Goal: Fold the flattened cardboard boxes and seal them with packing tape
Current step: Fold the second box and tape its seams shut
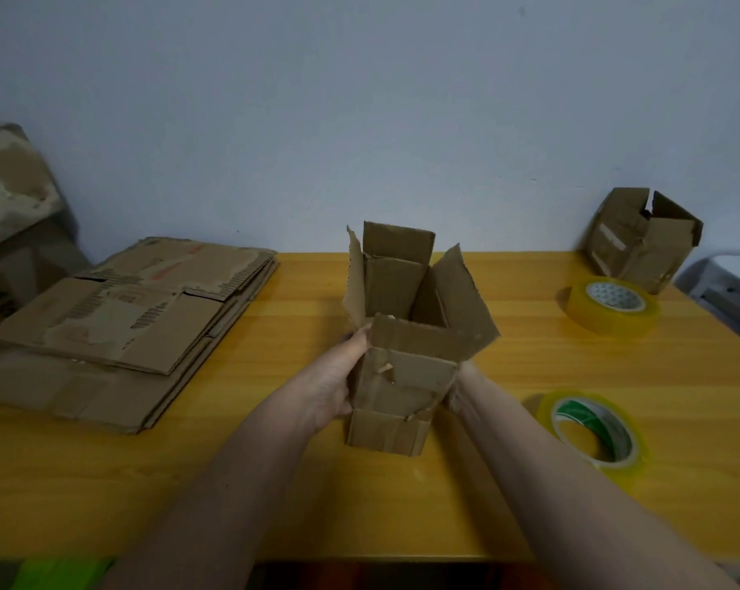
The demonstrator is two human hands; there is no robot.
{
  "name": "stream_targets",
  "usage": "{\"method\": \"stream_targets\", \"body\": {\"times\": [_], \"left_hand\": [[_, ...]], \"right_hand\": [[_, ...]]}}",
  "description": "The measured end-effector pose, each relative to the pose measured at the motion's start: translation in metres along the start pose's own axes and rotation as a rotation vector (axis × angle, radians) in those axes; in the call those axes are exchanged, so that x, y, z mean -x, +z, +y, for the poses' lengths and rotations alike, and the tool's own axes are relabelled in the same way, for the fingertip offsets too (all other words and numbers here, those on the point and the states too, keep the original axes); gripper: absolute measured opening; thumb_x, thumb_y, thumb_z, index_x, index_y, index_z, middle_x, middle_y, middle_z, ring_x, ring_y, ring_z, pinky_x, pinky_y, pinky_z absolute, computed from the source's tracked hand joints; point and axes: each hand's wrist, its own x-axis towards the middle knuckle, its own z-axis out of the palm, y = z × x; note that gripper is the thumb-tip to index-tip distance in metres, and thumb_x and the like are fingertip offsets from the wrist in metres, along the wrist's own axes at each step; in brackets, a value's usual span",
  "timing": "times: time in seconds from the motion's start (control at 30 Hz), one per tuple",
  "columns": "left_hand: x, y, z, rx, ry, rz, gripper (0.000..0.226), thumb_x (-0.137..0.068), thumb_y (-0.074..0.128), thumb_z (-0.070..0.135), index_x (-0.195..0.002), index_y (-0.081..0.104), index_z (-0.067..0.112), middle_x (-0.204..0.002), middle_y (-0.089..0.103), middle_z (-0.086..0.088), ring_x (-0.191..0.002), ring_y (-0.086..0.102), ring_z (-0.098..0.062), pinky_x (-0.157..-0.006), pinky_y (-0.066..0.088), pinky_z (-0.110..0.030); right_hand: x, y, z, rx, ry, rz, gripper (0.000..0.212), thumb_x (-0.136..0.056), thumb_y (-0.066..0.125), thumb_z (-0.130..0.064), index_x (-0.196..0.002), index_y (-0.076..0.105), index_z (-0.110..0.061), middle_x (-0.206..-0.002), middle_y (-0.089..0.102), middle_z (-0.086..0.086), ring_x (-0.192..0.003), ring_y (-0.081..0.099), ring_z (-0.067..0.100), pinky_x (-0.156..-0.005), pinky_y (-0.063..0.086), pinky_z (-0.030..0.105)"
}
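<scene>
Head view shows my left hand [338,379] pressed flat against the left wall of the small box [402,359], fingers straight and reaching up toward its top edge. My right hand [455,391] sits against the right wall, mostly hidden behind the cardboard, so I cannot tell whether its fingers are straight or curled. The box stands upright between my palms at the middle of the desk [274,483], long axis vertical, open mouth facing up and slightly away from me.

All four top flaps are still up: the far one upright, the left and right ones splayed outward, the near one tipped toward me. I judge the next move to be folding those flaps inward, and both hands are equally close, each already beside its own side flap.

Farther out, the nearer tape roll [591,432] lies on the desk just right of my right forearm, the easy reach for that hand. A second tape roll [612,306] lies farther back to the right, near another folded box [644,238] by the wall. The stack of flattened cardboard [125,330] lies well apart on the left. Nothing stands between the box and the nearer roll.
</scene>
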Motion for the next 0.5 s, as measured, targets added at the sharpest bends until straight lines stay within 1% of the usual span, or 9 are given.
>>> {"method": "stream_targets", "body": {"times": [0.07,0.1,0.13,0.2,0.23,0.3,0.37,0.43,0.5], "left_hand": [[-0.001,-0.003,-0.001,-0.051,-0.028,-0.010,0.070,-0.045,0.072,0.064,-0.106,0.065,0.030,-0.087,0.076,0.001,-0.079,0.073,-0.015,-0.054,0.055,-0.026],[-0.003,-0.007,-0.003,-0.060,-0.042,-0.019,0.066,-0.045,0.073,0.064,-0.101,0.067,0.030,-0.083,0.076,0.001,-0.074,0.073,-0.014,-0.052,0.055,-0.025],[0.000,-0.008,-0.003,-0.067,-0.075,0.002,0.069,-0.043,0.074,0.066,-0.100,0.068,0.028,-0.084,0.076,-0.001,-0.077,0.073,-0.017,-0.055,0.056,-0.027],[-0.004,-0.013,-0.008,-0.077,-0.139,0.077,0.085,-0.039,0.075,0.070,-0.110,0.066,0.024,-0.098,0.073,-0.006,-0.095,0.068,-0.025,-0.074,0.057,-0.038],[-0.006,-0.016,-0.012,-0.079,-0.157,0.109,0.091,-0.038,0.075,0.072,-0.114,0.064,0.023,-0.106,0.070,-0.008,-0.102,0.064,-0.027,-0.086,0.053,-0.044],[-0.006,-0.016,-0.013,-0.083,-0.161,0.140,0.092,-0.037,0.072,0.073,-0.116,0.060,0.027,-0.116,0.066,-0.010,-0.108,0.061,-0.029,-0.097,0.047,-0.050],[-0.007,-0.014,-0.012,-0.076,-0.149,0.148,0.086,-0.038,0.069,0.075,-0.111,0.058,0.032,-0.120,0.064,-0.010,-0.110,0.060,-0.029,-0.100,0.045,-0.052],[-0.008,-0.011,-0.010,-0.085,-0.150,0.148,0.085,-0.036,0.067,0.077,-0.109,0.057,0.033,-0.121,0.063,-0.010,-0.109,0.059,-0.029,-0.099,0.045,-0.050],[-0.010,-0.011,-0.012,-0.105,-0.179,0.166,0.090,-0.038,0.065,0.079,-0.115,0.057,0.031,-0.120,0.062,-0.010,-0.108,0.059,-0.028,-0.092,0.048,-0.046]], "right_hand": [[0.002,-0.001,0.002,0.099,0.006,0.012,0.032,-0.099,0.044,-0.018,-0.070,0.056,-0.016,-0.059,0.064,-0.003,-0.053,0.060,0.011,-0.045,0.046,0.022],[0.003,-0.002,0.004,0.172,-0.010,-0.009,0.030,-0.098,0.046,-0.016,-0.071,0.057,-0.015,-0.060,0.064,-0.003,-0.058,0.059,0.012,-0.048,0.047,0.023],[0.002,-0.003,0.006,0.233,-0.024,-0.023,0.027,-0.097,0.047,-0.016,-0.073,0.059,-0.015,-0.064,0.065,-0.003,-0.064,0.060,0.014,-0.054,0.049,0.024],[-0.001,-0.003,0.006,0.292,-0.038,-0.054,0.020,-0.096,0.050,-0.018,-0.080,0.062,-0.016,-0.078,0.067,0.002,-0.079,0.061,0.021,-0.071,0.051,0.033],[-0.002,-0.003,0.005,0.323,-0.034,-0.043,0.018,-0.095,0.050,-0.017,-0.082,0.063,-0.016,-0.082,0.067,0.003,-0.081,0.060,0.021,-0.074,0.050,0.034],[-0.002,-0.003,-0.001,0.352,-0.047,-0.003,0.020,-0.096,0.048,-0.013,-0.083,0.062,-0.018,-0.076,0.065,0.001,-0.070,0.058,0.016,-0.061,0.048,0.026],[-0.001,-0.003,-0.007,0.264,-0.063,0.047,0.025,-0.097,0.044,-0.012,-0.078,0.060,-0.016,-0.068,0.061,0.002,-0.057,0.055,0.013,-0.053,0.043,0.024],[0.002,-0.004,-0.013,0.115,-0.088,0.046,0.032,-0.100,0.042,-0.029,-0.083,0.064,-0.013,-0.074,0.066,0.006,-0.062,0.062,0.014,-0.061,0.049,0.029],[0.005,-0.008,-0.023,0.005,-0.102,-0.009,0.050,-0.097,0.037,-0.054,-0.102,0.065,-0.013,-0.094,0.071,0.010,-0.086,0.068,0.020,-0.077,0.052,0.035]]}}
